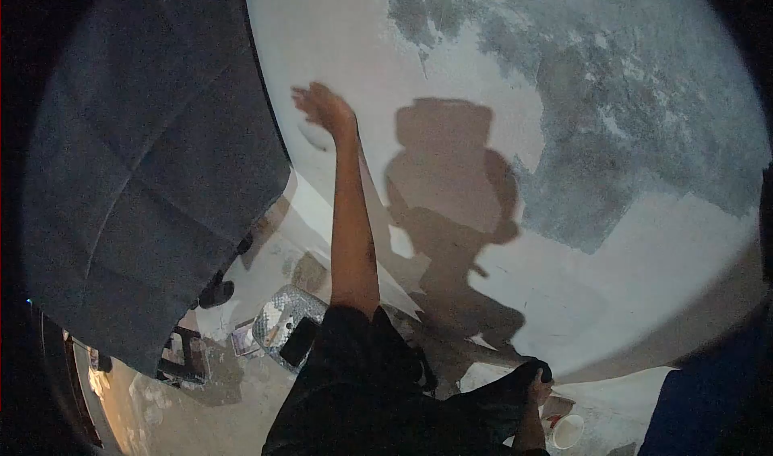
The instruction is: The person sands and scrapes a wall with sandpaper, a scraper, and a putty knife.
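My left hand is raised on a bare forearm in front of the wall, its fingers spread and slightly blurred, with nothing in them. Close beside it, a small shadow falls on the white surface. Low on the right, my right hand is closed on the edge of the black shirt, which stretches out sideways from my body. Just below that hand stands a white bucket, partly behind the forearm.
Grey patches break up the white wall, and a shadow falls across it. A large dark grey sheet fills the left. Beneath lie a silver-patterned seat-like object and a black frame. Dark blue material borders the right.
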A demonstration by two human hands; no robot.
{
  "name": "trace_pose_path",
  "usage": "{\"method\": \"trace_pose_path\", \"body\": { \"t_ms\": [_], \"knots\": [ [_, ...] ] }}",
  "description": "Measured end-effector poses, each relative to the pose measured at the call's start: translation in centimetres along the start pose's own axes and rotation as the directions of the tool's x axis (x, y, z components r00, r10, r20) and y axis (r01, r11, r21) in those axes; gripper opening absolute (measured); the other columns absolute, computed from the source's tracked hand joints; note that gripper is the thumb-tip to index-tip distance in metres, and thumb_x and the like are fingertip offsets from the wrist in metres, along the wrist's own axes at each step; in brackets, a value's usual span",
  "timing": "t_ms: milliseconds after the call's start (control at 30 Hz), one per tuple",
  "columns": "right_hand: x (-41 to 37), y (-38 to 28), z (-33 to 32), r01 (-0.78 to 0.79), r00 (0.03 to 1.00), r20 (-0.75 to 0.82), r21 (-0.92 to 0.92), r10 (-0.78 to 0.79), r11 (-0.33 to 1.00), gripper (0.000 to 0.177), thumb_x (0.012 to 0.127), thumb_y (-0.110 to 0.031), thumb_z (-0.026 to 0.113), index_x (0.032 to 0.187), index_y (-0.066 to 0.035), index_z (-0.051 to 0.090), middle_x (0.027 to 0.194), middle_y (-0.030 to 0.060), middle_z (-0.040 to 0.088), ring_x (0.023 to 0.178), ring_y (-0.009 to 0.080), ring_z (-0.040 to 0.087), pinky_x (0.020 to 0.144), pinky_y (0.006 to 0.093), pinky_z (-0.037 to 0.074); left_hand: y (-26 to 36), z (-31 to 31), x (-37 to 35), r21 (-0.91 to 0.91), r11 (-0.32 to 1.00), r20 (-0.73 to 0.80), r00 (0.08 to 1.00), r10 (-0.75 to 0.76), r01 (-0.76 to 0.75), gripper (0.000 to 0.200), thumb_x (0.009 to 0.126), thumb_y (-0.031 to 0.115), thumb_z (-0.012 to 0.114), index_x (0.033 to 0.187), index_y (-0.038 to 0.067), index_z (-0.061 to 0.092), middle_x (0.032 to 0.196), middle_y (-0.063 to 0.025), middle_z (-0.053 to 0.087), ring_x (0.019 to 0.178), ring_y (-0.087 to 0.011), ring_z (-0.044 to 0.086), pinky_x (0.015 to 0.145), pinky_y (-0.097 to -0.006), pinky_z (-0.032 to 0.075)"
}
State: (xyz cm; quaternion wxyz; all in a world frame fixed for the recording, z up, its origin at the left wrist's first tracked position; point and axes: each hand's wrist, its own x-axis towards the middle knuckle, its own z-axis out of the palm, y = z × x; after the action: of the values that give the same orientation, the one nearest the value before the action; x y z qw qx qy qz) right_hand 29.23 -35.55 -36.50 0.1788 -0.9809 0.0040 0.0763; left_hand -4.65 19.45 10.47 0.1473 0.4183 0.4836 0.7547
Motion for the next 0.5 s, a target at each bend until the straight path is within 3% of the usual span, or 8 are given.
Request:
{"method": "trace_pose_path", "body": {
  "t_ms": [133,200,267,300,367,433,500],
  "knots": [
    [0.8,0.6,0.7,0.168,0.985,0.067,-0.092,-0.162,0.982,0.082,0.074,-0.067,0.047,0.128,-0.005,0.036,0.116,0.0269,0.046,0.103,0.0402,0.051,0.082,0.0494,0.043,-5.4,-1.5,-7.5,0.161,0.987,0.071,0.997,-0.031,0.019,0.062,0.095,0.039,0.021,0.139,0.0,0.002,0.145,-0.0201,0.001,0.135,-0.034,0.0,0.106,-0.0513,0.002],
    [0.6,0.3,1.0,0.065,0.997,0.031,-0.048,-0.064,0.997,0.082,0.074,-0.067,0.047,0.127,-0.005,0.036,0.116,0.0267,0.047,0.101,0.0401,0.051,0.082,0.0492,0.043,-5.3,-1.4,-11.2,0.158,0.987,0.093,0.995,-0.022,0.007,0.062,0.095,0.038,0.022,0.139,0.0,0.002,0.145,-0.0199,0.0,0.135,-0.0338,-0.001,0.106,-0.0504,0.0],
    [0.7,0.2,0.9,-0.046,0.999,-0.011,-0.003,0.046,0.999,0.082,0.075,-0.067,0.047,0.127,-0.005,0.037,0.115,0.0264,0.047,0.1,0.0399,0.052,0.082,0.0491,0.043,-3.4,-1.2,-13.7,0.086,0.972,0.147,0.968,0.205,-0.219,0.058,0.095,0.033,0.021,0.139,0.0,0.002,0.146,-0.0182,-0.002,0.135,-0.032,-0.006,0.105,-0.0489,-0.004],
    [0.7,0.3,0.8,-0.036,0.999,-0.012,0.012,0.036,0.999,0.08,0.075,-0.067,0.046,0.125,-0.005,0.038,0.113,0.0261,0.048,0.098,0.0398,0.053,0.08,0.0487,0.044,-2.0,-0.8,-14.3,0.085,0.973,0.155,0.968,0.198,-0.213,0.058,0.095,0.033,0.021,0.139,0.0,0.002,0.146,-0.0182,-0.002,0.135,-0.032,-0.006,0.105,-0.0489,-0.004],
    [0.3,-0.1,0.3,-0.016,1.0,-0.006,0.017,0.016,1.0,0.078,0.075,-0.066,0.046,0.123,-0.004,0.04,0.111,0.0258,0.05,0.096,0.0396,0.054,0.078,0.0482,0.045,2.1,-0.5,-13.3,-0.025,0.893,0.261,0.86,0.439,-0.449,0.058,0.095,0.033,0.021,0.139,0.0,0.001,0.146,-0.0189,-0.004,0.135,-0.0326,-0.007,0.105,-0.048,-0.007],
    [-1.4,-1.5,-1.5,-0.027,0.999,-0.03,0.012,0.027,1.0,0.077,0.076,-0.066,0.046,0.121,-0.004,0.041,0.11,0.0262,0.05,0.098,0.0413,0.053,0.081,0.0481,0.044,6.8,-0.1,-10.4,0.071,0.828,0.279,0.807,0.52,-0.557,0.058,0.095,0.032,0.021,0.139,-0.001,0.001,0.145,-0.02,-0.004,0.134,-0.0329,-0.008,0.105,-0.0478,-0.008],
    [-1.0,-1.1,-1.4,-0.008,1.0,-0.008,0.027,0.009,1.0,0.078,0.076,-0.066,0.046,0.122,-0.004,0.041,0.11,0.0265,0.05,0.099,0.0414,0.053,0.082,0.0478,0.043,7.5,1.3,-5.6,0.038,0.821,0.166,0.813,0.558,-0.57,0.064,0.094,0.038,0.027,0.139,0.0,0.004,0.145,-0.0217,-0.001,0.133,-0.0391,-0.004,0.105,-0.0526,-0.003]
  ]
}}
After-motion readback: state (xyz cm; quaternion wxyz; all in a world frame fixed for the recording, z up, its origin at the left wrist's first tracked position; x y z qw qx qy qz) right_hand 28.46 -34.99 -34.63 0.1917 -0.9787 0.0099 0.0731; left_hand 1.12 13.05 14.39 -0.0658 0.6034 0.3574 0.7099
